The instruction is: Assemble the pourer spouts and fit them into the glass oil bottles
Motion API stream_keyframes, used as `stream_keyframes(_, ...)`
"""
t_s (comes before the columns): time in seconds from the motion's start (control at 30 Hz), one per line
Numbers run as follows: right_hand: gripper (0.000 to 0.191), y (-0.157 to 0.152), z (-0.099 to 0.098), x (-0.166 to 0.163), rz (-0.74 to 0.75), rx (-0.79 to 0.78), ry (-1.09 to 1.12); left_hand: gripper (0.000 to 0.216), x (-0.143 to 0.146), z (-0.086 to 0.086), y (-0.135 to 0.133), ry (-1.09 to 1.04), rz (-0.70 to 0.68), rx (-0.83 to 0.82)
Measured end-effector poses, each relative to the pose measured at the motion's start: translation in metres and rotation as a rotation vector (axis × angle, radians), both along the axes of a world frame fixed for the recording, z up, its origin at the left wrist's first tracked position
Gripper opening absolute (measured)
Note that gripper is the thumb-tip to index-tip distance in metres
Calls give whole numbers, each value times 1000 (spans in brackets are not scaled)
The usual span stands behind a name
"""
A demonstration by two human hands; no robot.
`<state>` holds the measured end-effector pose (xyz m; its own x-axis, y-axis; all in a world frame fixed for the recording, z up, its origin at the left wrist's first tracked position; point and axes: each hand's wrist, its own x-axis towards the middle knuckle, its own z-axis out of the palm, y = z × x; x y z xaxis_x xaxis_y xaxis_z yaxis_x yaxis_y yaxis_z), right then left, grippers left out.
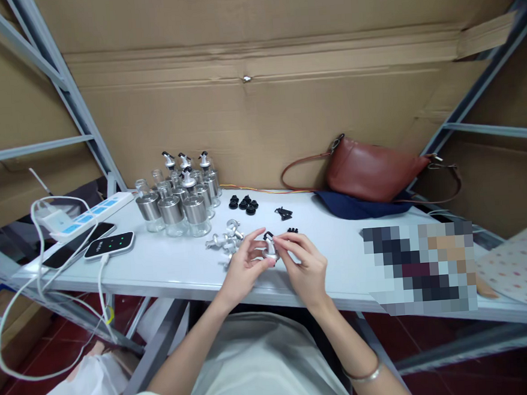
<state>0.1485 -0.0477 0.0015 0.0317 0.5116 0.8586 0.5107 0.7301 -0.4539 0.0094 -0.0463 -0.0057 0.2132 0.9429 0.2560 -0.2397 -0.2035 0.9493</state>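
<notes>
Over the front part of the table, my left hand (243,271) grips a silver pour spout (269,251) between thumb and fingers. A small black flip cap (268,236) sits at the top of that spout. My right hand (307,268) pinches at the cap with thumb and forefinger; the fingertips partly cover it. Several loose silver spouts (233,228) lie left of my hands. Behind them are several black stoppers (248,201) and a little pile of black pieces (284,213). More small black parts (292,231) show just behind my right hand.
Glass bottles with steel sleeves (172,208), some topped with spouts, stand at back left. Left of them lie a power strip (97,212), a phone (78,245) and a white device (109,245) with cables. A brown bag (370,169) rests on dark blue cloth (358,207) at right.
</notes>
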Motion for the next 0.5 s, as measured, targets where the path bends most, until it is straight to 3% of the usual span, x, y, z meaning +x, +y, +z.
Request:
stream_keyframes(0.37, 14, -1, -1, 1, -28, 34, 146, 64, 0, 4, -3, -28, -78, -38)
stream_keyframes(0.5, 16, -1, 0, 0, 23, 48, 136, 67, 0, 5, -3, -54, -44, -36)
